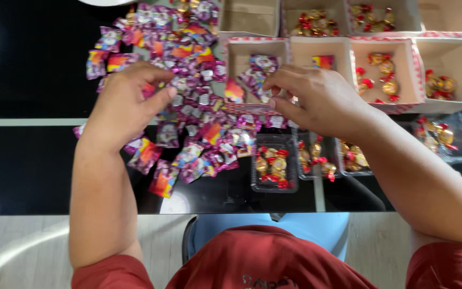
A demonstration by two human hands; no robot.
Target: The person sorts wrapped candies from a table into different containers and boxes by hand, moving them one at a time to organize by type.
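2 hands working mid-frame: left hand [129, 101] pinching shiny pink foil sweet packets [188, 107]; right hand [316, 96] curling, fingertips closing over cardboard compartment tray [258, 51].

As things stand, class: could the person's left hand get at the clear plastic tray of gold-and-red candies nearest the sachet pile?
Probably yes. The left hand rests on the sachet pile, and the clear plastic tray lies open-topped just beside it, nothing covering it.
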